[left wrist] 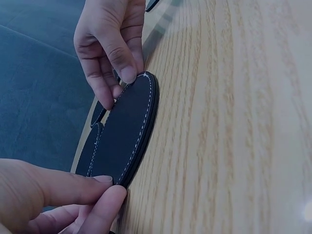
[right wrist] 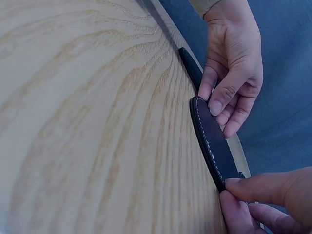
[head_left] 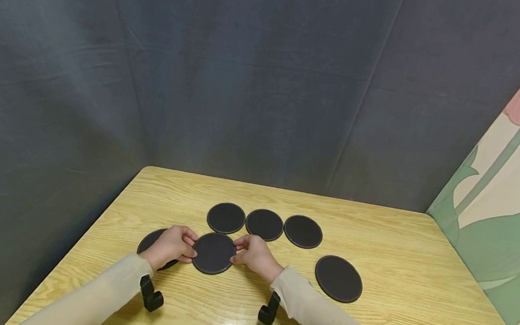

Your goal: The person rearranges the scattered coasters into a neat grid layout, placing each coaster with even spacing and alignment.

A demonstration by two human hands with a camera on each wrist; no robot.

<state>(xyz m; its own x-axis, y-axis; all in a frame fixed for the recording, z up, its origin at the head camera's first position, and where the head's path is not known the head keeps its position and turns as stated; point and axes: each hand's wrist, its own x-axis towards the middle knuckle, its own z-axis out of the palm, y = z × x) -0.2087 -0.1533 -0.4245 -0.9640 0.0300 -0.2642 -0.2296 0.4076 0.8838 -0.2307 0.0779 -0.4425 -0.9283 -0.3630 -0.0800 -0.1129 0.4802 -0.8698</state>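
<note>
Between my two hands is a round black coaster (head_left: 214,253) with pale stitching around its rim. Its edge looks thick, like stacked layers, in the left wrist view. My left hand (head_left: 173,247) pinches its left side between thumb and fingers, and my right hand (head_left: 256,255) pinches the opposite side. Both thumbs show at the rim in the right wrist view, where the coaster (right wrist: 214,141) appears nearly edge-on. Partly hidden beneath my left hand lies another black coaster (head_left: 149,239).
Three black coasters form a row behind the held one: left (head_left: 226,218), middle (head_left: 264,225) and right (head_left: 303,232). Another coaster (head_left: 339,279) lies to the right, beyond my right forearm. The wooden table (head_left: 374,234) meets a dark curtain (head_left: 246,104) at its back and left.
</note>
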